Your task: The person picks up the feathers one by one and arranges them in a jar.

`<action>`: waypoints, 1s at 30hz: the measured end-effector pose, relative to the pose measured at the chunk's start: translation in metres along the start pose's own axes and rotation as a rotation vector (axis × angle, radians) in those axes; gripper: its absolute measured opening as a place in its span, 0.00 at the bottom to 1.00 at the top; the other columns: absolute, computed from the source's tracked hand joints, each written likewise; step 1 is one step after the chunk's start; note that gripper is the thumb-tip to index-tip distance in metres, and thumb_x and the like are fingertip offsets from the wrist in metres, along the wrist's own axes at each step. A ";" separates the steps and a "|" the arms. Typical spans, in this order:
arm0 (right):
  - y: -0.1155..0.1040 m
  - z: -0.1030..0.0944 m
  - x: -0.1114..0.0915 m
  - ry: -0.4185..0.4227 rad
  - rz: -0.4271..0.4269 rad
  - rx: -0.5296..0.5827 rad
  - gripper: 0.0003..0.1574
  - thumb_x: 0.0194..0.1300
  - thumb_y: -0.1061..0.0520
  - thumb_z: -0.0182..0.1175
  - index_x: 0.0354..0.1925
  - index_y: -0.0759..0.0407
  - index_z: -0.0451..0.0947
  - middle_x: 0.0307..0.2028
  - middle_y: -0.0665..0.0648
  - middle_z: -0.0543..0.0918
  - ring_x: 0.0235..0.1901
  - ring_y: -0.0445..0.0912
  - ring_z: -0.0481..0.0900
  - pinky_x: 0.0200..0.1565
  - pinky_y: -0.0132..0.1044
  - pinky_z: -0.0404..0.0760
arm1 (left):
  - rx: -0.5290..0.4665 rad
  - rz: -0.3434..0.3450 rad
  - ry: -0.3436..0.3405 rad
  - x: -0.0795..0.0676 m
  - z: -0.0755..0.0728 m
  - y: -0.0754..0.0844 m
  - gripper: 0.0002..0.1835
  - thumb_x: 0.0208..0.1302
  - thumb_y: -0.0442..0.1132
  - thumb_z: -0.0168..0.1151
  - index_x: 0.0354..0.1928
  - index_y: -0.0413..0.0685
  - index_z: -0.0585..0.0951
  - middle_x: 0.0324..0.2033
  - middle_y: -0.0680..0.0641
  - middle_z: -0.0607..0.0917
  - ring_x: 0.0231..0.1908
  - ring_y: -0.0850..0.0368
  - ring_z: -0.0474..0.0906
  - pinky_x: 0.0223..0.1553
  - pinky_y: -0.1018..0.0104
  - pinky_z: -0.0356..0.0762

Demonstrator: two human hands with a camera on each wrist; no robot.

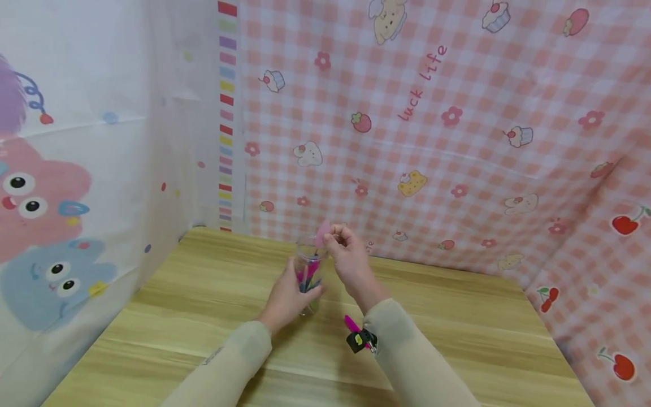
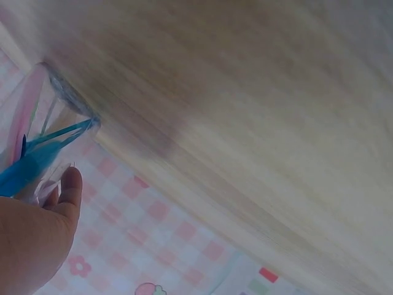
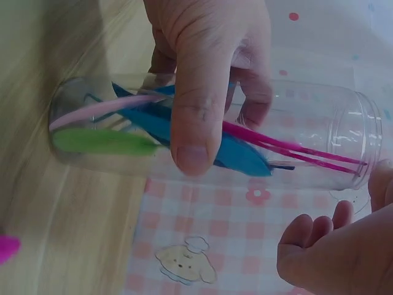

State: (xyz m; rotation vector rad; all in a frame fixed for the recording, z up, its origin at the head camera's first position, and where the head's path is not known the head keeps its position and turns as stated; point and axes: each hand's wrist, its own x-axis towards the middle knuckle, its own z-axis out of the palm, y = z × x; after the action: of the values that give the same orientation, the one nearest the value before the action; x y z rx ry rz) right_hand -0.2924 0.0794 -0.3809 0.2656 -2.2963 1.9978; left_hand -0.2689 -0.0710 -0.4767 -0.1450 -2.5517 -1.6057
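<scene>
A clear jar [image 3: 307,123] stands upright on the table, with my left hand [image 1: 287,299] gripping its side. In the right wrist view, the thumb [image 3: 196,135] lies across the near wall. Through the wall show several thin-stemmed, leaf-shaped pieces: a blue one [image 3: 236,153], a green one [image 3: 104,141], a pale pink one [image 3: 80,113] and magenta stems [image 3: 307,155]. Above the jar's mouth my right hand [image 1: 351,257] pinches another pale pink leaf-shaped piece [image 1: 322,232]; its lower end reaches the rim.
A magenta piece [image 1: 351,324] lies on the wooden table [image 1: 458,333] below the right wrist. Beside that wrist is a small black object [image 1: 356,341] with a yellow mark. Patterned cloth [image 1: 432,141] hangs behind the table's back edge, with more cloth at both sides.
</scene>
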 end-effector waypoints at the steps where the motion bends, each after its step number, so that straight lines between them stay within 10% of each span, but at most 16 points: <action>1: 0.001 0.000 -0.001 -0.004 -0.004 -0.015 0.05 0.81 0.56 0.60 0.43 0.54 0.78 0.42 0.51 0.77 0.43 0.44 0.74 0.40 0.33 0.75 | -0.003 -0.001 0.000 0.000 0.000 -0.001 0.38 0.65 0.46 0.78 0.69 0.49 0.65 0.62 0.37 0.83 0.63 0.38 0.82 0.68 0.38 0.79; 11: 0.006 -0.020 -0.014 -0.059 -0.059 -0.077 0.17 0.85 0.50 0.54 0.61 0.57 0.79 0.53 0.58 0.81 0.48 0.45 0.77 0.54 0.41 0.81 | 0.001 0.012 -0.001 0.001 0.003 -0.003 0.42 0.65 0.48 0.78 0.73 0.49 0.63 0.63 0.38 0.82 0.65 0.38 0.81 0.70 0.37 0.78; 15: 0.031 -0.044 -0.026 -0.086 -0.010 -0.355 0.20 0.86 0.46 0.52 0.58 0.59 0.79 0.53 0.58 0.84 0.50 0.51 0.81 0.53 0.45 0.85 | 0.003 0.008 -0.015 0.000 0.003 -0.001 0.42 0.65 0.48 0.78 0.73 0.48 0.63 0.63 0.38 0.82 0.65 0.37 0.81 0.70 0.37 0.78; 21: 0.075 -0.063 -0.051 -0.338 0.099 -0.978 0.28 0.71 0.43 0.72 0.58 0.61 0.82 0.54 0.61 0.89 0.54 0.56 0.87 0.58 0.56 0.88 | 0.002 -0.016 -0.025 -0.002 0.000 0.001 0.42 0.66 0.50 0.77 0.73 0.48 0.63 0.64 0.38 0.82 0.65 0.37 0.81 0.69 0.37 0.79; 30: 0.095 -0.060 -0.063 -0.481 -0.001 -1.035 0.05 0.73 0.62 0.67 0.45 0.54 0.83 0.43 0.55 0.90 0.44 0.49 0.87 0.50 0.51 0.89 | 0.014 -0.016 -0.015 -0.002 -0.002 0.002 0.42 0.66 0.52 0.77 0.72 0.46 0.63 0.64 0.36 0.81 0.65 0.36 0.80 0.69 0.36 0.78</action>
State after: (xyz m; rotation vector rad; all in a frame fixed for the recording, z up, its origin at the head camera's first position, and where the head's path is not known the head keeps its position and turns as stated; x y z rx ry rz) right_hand -0.2509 0.1561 -0.4759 0.6704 -3.2117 0.5414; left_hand -0.2662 -0.0721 -0.4741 -0.1362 -2.5807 -1.5980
